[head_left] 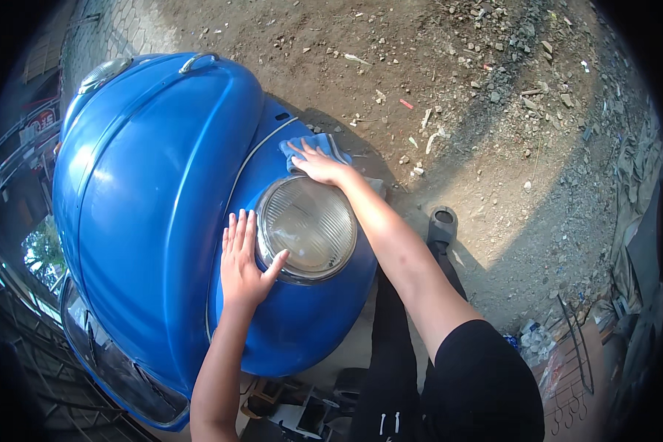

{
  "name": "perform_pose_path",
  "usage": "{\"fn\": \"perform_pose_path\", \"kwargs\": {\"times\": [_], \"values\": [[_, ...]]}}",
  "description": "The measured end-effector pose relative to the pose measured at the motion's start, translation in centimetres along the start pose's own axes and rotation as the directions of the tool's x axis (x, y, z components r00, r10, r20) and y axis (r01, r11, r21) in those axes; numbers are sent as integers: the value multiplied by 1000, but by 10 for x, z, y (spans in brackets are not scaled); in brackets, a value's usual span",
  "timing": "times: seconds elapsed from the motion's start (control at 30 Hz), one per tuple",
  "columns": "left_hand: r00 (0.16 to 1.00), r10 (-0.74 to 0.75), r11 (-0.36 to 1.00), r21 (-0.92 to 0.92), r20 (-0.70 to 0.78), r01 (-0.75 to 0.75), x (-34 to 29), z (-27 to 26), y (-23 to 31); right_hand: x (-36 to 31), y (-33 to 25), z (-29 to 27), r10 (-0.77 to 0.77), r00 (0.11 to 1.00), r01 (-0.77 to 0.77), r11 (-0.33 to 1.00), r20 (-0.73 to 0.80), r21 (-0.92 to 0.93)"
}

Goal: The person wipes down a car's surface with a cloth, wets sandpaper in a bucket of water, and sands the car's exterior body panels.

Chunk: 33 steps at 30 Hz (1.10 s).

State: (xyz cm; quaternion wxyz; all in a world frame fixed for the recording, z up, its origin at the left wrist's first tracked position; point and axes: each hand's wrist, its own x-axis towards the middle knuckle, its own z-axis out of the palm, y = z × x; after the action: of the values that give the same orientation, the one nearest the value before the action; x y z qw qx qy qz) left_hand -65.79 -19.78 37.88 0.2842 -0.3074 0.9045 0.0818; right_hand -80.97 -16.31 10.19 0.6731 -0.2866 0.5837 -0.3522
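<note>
A blue rounded car (147, 169) sits in front of me, its front fender under both my hands. Set into that fender is a round, ribbed glass headlight (307, 228) with a chrome rim. My left hand (244, 261) lies open on the blue paint just left of the headlight, its thumb reaching over the rim. Beyond the lamp, my right hand (318, 163) rests with fingers spread on a folded blue cloth (334, 146), pressing it to the fender. The palm covers part of the cloth.
A second headlight (104, 75) and a chrome handle (197, 62) show at the car's far side. The windshield (114, 353) is at lower left. Stony dirt ground (390, 81) spreads beyond. My shoe (443, 223) stands beside the fender. Plastic litter (538, 340) lies at right.
</note>
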Motion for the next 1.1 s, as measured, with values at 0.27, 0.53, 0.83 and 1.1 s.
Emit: {"fn": "perform_pose_path", "kwargs": {"times": [0.27,0.53,0.83,1.1], "values": [[970,-86,995,-66,-226,73,0,5,4,-67,-34,7,-414,909,417,905,50,-90],[959,-121,992,-65,-256,108,3,4,9,-21,-63,-2,-327,937,293,926,-120,-236],[928,-125,986,-148,-350,77,-23,19,-8,-66,-96,0,-472,832,538,814,292,-218],[844,-470,883,-137,-258,450,-54,24,-2,-96,-95,11,-500,837,546,781,220,-303]]}}
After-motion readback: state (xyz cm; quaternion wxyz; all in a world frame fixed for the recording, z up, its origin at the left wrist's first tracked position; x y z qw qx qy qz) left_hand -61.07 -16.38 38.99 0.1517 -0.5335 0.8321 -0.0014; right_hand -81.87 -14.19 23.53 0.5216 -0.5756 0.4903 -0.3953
